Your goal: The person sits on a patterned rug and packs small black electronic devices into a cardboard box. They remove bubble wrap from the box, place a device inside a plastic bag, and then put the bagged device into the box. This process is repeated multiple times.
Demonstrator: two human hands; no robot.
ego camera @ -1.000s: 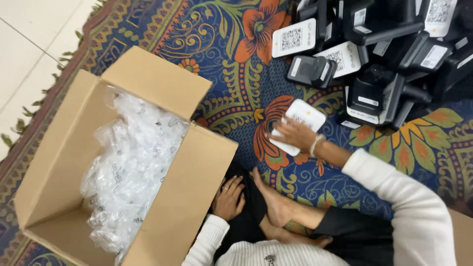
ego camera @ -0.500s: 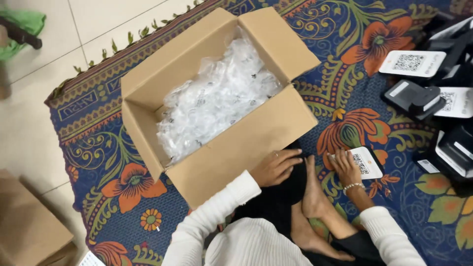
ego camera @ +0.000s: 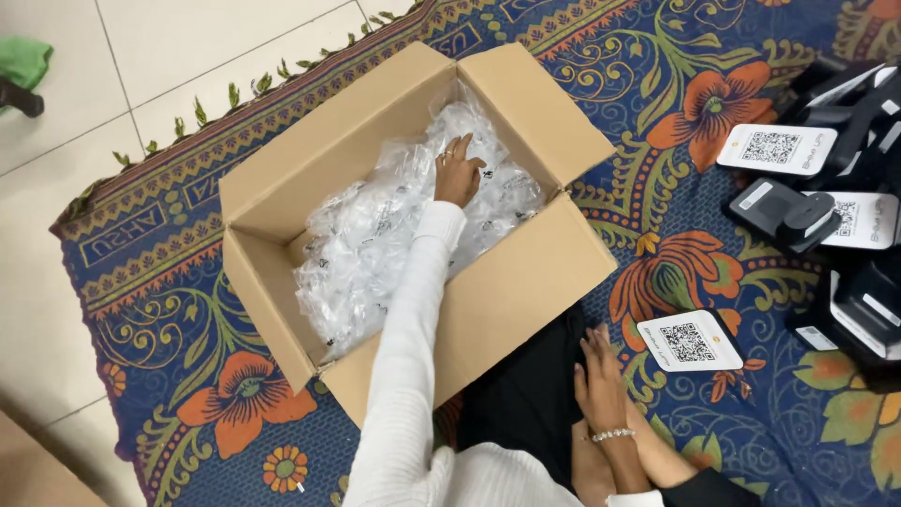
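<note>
**Left hand among the plastic bags in the box**

The clear plastic bags (ego camera: 394, 225) fill the open cardboard box (ego camera: 507, 291) on the patterned rug (ego camera: 188, 282). The left hand (ego camera: 457, 174) rests on them, fingers loosely spread, gripping nothing. The right hand (ego camera: 601, 380) lies open and empty near a white card (ego camera: 690, 340).

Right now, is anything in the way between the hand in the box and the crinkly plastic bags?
Nothing visible. The left hand is already down inside the open cardboard box, its fingers resting on the pile of clear plastic bags. The flaps are folded outward, clear of the arm.
</note>
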